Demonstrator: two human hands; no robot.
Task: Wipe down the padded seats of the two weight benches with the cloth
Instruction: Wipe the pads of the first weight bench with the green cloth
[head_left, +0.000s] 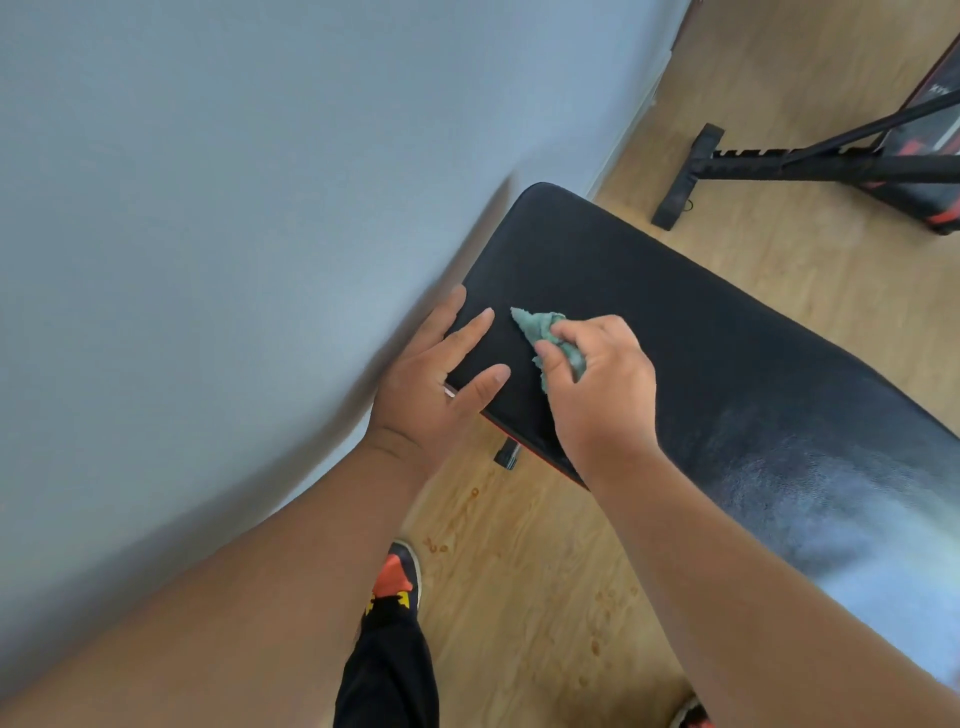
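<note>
My right hand (592, 374) grips the bunched cloth (550, 338) on the first bench seat (675, 322), my left hand (441, 374) lies flat with fingers straight on its left edge, and next I should sweep rightward.

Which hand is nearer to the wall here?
Left. The left hand rests open on the bench pad's wall-side edge; the right hand, gripping the green cloth, sits farther from the wall.

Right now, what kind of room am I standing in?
Probably a home gym or small workout room. A black padded bench sits on wood-look flooring beside a plain wall, and a second bench's black frame stands further back.
</note>
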